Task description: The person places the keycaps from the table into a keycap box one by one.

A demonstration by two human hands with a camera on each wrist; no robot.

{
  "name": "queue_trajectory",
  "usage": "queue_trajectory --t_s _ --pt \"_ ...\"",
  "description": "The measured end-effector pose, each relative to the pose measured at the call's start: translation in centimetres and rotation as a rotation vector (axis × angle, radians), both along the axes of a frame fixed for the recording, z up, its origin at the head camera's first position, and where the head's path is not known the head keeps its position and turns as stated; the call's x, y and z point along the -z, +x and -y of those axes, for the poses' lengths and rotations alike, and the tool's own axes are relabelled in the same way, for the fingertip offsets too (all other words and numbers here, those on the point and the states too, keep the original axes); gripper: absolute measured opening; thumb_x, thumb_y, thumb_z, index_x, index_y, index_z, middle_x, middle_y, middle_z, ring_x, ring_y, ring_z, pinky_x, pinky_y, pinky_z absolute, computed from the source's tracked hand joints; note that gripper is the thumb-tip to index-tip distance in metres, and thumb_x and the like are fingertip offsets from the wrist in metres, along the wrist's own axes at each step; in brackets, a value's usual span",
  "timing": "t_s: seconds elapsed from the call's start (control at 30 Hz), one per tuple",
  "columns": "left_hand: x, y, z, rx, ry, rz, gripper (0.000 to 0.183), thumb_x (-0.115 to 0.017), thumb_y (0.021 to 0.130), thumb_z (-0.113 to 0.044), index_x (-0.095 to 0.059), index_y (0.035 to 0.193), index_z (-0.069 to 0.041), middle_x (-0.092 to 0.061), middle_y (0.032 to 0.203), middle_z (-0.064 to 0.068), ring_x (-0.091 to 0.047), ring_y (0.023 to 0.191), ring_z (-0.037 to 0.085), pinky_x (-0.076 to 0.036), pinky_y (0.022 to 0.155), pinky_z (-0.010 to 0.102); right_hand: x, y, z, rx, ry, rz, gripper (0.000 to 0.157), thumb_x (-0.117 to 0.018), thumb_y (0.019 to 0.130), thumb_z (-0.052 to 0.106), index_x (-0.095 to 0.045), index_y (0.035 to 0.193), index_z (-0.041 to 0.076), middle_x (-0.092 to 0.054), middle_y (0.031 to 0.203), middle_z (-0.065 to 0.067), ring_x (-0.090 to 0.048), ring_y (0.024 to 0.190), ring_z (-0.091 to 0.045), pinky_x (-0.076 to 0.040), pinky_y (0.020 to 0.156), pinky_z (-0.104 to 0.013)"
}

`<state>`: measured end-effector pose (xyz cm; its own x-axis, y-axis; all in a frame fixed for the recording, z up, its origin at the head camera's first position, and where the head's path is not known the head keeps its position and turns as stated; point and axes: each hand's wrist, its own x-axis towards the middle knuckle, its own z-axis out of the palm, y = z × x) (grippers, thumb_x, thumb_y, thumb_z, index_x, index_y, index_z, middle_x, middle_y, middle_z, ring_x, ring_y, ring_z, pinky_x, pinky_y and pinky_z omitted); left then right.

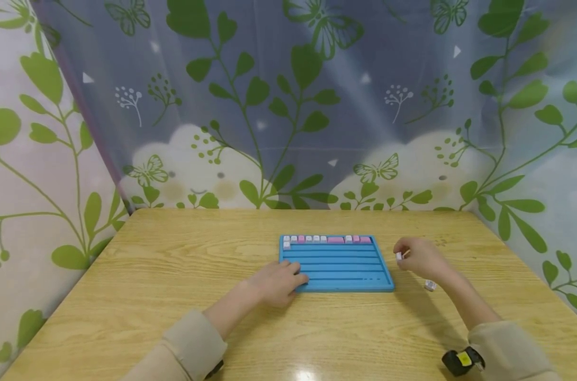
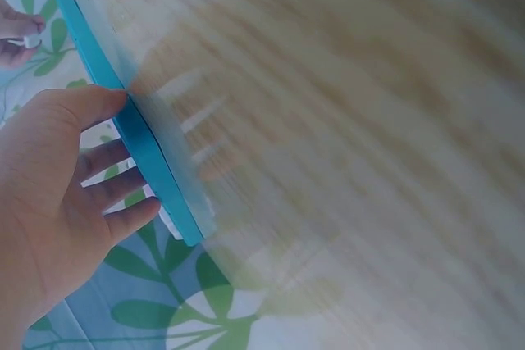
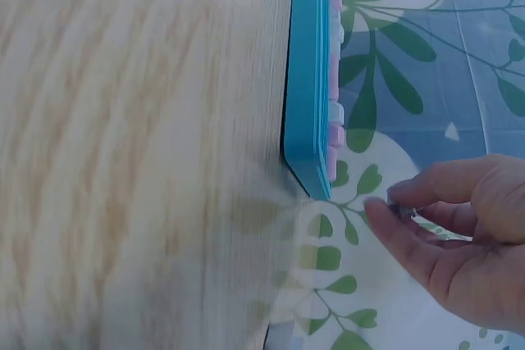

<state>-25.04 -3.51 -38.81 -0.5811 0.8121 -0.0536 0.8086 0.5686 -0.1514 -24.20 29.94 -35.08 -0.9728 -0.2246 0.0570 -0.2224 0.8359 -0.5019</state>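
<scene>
A blue slotted tray [image 1: 338, 290] lies on the table with a row of white and pink keycaps [image 1: 336, 240] along its back slot. One white keycap [image 1: 286, 245] sits at the left end of the second slot. My left hand [image 1: 276, 283] rests on the tray's front left corner, its fairly straight fingers spread over the edge and thumb touching the rim [image 2: 146, 149]. Right of the tray, my right hand [image 1: 423, 259] pinches a small white keycap [image 1: 399, 256] between thumb and fingertips. The fingers partly hide that keycap in the right wrist view.
A loose keycap [image 1: 430, 286] lies on the wooden table [image 1: 174, 254] just below my right hand, right of the tray. Behind the table hangs a leaf-patterned curtain [image 1: 288, 116], which continues along both sides.
</scene>
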Motion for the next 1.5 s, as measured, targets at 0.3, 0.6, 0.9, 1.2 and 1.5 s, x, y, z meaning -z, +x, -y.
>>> queue_trajectory --t_s 0.3,0.6,0.9,1.2,1.5 --pt "0.1 0.0 0.0 -0.002 0.014 -0.002 0.034 -0.055 0.092 -0.024 -0.055 0.126 -0.019 -0.051 0.101 0.000 -0.048 0.088 0.014 -0.044 0.080 0.029 0.2 -0.1 1.2 -0.019 -0.146 0.054 0.019 -0.063 0.084 0.004 -0.059 0.101 -0.003 -0.062 0.094 -0.013 -0.060 0.085 -0.026 -0.051 0.066 -0.035" --pt "0.0 0.2 0.2 0.004 0.012 -0.011 0.033 -0.054 0.094 -0.023 -0.056 0.126 -0.019 -0.051 0.100 0.000 -0.047 0.085 0.014 -0.044 0.076 0.028 0.3 -0.4 2.5 -0.013 -0.136 0.057 0.014 -0.064 0.085 0.008 -0.059 0.097 0.001 -0.062 0.096 -0.012 -0.060 0.090 -0.028 -0.050 0.070 -0.038" --pt "0.1 0.2 0.1 0.006 0.022 -0.005 0.032 -0.054 0.093 -0.022 -0.056 0.125 -0.018 -0.050 0.099 0.000 -0.046 0.084 0.014 -0.043 0.076 0.028 0.6 -1.0 3.9 -0.080 -0.149 0.050 0.026 -0.061 0.087 0.005 -0.060 0.111 -0.004 -0.060 0.107 -0.018 -0.060 0.092 -0.029 -0.051 0.070 -0.036" --pt "0.4 0.0 0.0 0.010 0.012 -0.020 0.032 -0.053 0.093 -0.022 -0.056 0.125 -0.019 -0.050 0.098 0.000 -0.046 0.083 0.014 -0.044 0.075 0.029 0.5 -1.4 5.9 -0.075 -0.161 0.080 0.026 -0.060 0.086 0.003 -0.060 0.111 -0.006 -0.060 0.110 -0.021 -0.063 0.089 -0.025 -0.052 0.070 -0.034" --pt "0.0 0.1 0.0 0.010 0.014 -0.016 0.032 -0.054 0.093 -0.022 -0.056 0.125 -0.018 -0.050 0.097 0.000 -0.045 0.082 0.014 -0.044 0.074 0.029 1.2 -2.1 7.0 -0.115 -0.208 0.072 0.024 -0.059 0.086 -0.001 -0.057 0.109 -0.008 -0.058 0.108 -0.022 -0.064 0.085 -0.024 -0.053 0.067 -0.030"
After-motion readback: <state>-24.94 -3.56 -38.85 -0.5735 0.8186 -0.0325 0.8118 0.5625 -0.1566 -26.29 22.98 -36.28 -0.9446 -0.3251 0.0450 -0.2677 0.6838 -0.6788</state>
